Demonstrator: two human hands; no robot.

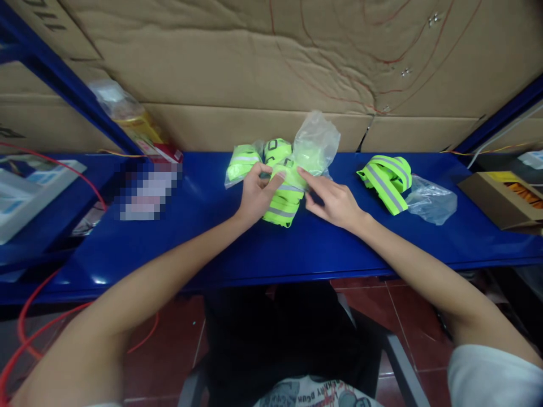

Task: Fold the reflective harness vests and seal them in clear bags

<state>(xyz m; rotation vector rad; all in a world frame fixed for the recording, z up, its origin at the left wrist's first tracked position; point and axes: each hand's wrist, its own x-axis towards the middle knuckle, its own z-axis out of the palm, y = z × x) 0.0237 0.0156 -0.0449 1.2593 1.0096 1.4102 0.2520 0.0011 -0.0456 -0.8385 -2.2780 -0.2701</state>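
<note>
A neon yellow-green reflective strap bundle [282, 204] with grey bands lies folded on the blue table in front of me. My left hand [257, 195] grips its upper left part, thumb pressed on top. From the other side, my right hand [333, 199] touches the bundle's upper right edge with an outstretched index finger, its thumb held apart below. Just behind is a similar neon bundle with dark lettering [276, 148]. A clear plastic bag [318, 141] with neon material showing through stands at its right. Another bagged neon bundle [244, 161] lies beside my left hand.
To the right, a loose neon reflective strap [386, 178] lies by a clear bag [432, 200] and a cardboard box [503, 198]. A yellow packet [142, 127] leans back left. Cardboard [237, 73] walls the rear. Red cable [31, 311] hangs at the left.
</note>
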